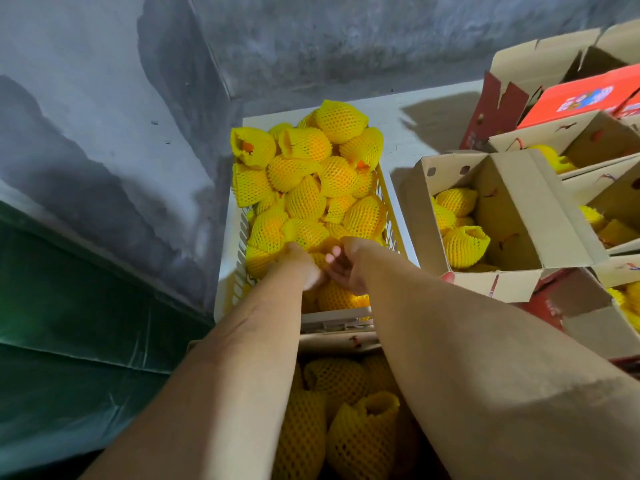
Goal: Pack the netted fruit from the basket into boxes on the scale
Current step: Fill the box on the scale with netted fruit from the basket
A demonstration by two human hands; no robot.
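Note:
A white plastic basket (393, 209) in the middle is heaped with fruit in yellow foam nets (304, 168). Both my hands reach into its near end. My left hand (304, 268) lies knuckles-up among the fruit, its fingers tucked down out of sight. My right hand (341, 268) is close beside it, fingers loosely curled toward the left hand, with nothing visible inside them. A netted fruit (337, 296) lies just below both hands. Between my forearms, right under me, an open carton (346, 342) holds several netted fruit (360, 424). The scale is not visible.
To the right stand several open cardboard cartons: the nearest (512, 209) holds a few netted fruit, and others behind it (588, 133) and beside it also hold some. A red printed box (581, 98) sits at the back right. A grey wall and a green sheet (69, 323) close the left.

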